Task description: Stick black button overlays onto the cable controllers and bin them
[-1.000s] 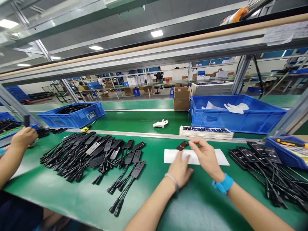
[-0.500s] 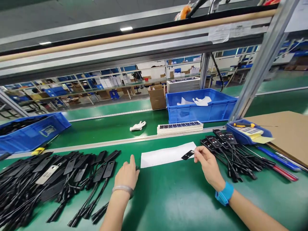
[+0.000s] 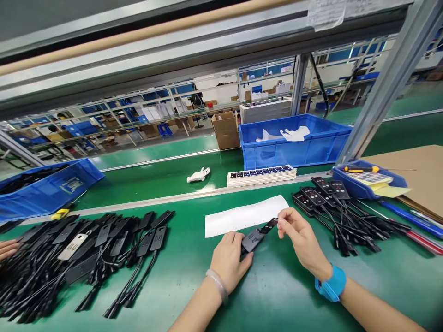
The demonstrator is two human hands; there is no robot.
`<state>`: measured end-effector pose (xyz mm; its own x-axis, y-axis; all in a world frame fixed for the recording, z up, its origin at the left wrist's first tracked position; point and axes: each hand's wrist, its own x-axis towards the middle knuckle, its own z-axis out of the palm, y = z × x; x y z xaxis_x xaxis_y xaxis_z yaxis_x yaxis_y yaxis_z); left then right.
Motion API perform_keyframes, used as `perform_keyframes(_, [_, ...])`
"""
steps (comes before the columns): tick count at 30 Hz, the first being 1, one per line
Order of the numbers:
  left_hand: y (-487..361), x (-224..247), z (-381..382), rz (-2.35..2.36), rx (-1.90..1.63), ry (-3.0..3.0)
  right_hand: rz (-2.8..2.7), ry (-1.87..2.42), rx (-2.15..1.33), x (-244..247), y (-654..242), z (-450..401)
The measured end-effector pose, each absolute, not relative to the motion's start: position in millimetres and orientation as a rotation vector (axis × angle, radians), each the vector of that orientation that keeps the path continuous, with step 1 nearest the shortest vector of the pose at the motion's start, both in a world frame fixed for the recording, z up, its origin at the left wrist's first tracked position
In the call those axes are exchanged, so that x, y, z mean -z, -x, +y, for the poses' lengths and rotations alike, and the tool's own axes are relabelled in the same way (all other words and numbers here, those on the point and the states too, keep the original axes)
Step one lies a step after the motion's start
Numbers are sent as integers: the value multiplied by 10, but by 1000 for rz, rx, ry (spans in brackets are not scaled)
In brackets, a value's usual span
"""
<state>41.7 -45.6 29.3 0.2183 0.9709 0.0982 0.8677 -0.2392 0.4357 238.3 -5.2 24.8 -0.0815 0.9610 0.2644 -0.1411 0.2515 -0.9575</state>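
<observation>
My left hand (image 3: 229, 259) is closed around a flat black controller box (image 3: 252, 240) with slots in its face, tilted just above the green table. Between thumb and fingertips my right hand (image 3: 298, 237) pinches a small black label (image 3: 269, 225) with cut-outs. The label's far end lies over the upper end of the box; whether they touch I cannot tell. Behind both hands is a white paper strip (image 3: 238, 216). To the right sits a pile of black controllers (image 3: 313, 196) with printed faces and cables.
Many unlabelled black controllers with cables (image 3: 114, 235) cover the left side, where another person's hand (image 3: 7, 249) reaches in. Label sheets (image 3: 261, 176), a white glove (image 3: 199, 175) and a blue crate (image 3: 294, 154) stand behind. A small blue bin (image 3: 360, 184) holds a screwdriver (image 3: 362, 169).
My left hand has moved right, and a black controller box now shows in its grip. The label in my right hand has come over the box. Another person's hand has appeared at the left edge.
</observation>
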Motion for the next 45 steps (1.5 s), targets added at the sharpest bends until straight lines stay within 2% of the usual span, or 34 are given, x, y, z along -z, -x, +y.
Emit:
perform_keyframes(5, [-542, -317, -491, 1277, -984, -1315, -1163, 760, -1278, -286, -2384, -98])
perform_keyframes(8, [-617, -328, -510, 993, -1051, -777, -1056, 700, -1353, -330, -2395, -109])
perform_keyframes(10, [-660, -311, -529, 933, -1078, -623, -1044, 720, -1379, -340, -2399, -107])
perform_keyframes(23, [-750, -272, -635, 861, -952, -827, -1451, 1035, -1170, -345, -2353, -183])
perform_keyframes(45, [-750, -279, -637, 800, -851, -802, -1395, 1038, -1311, -394, -2333, -205])
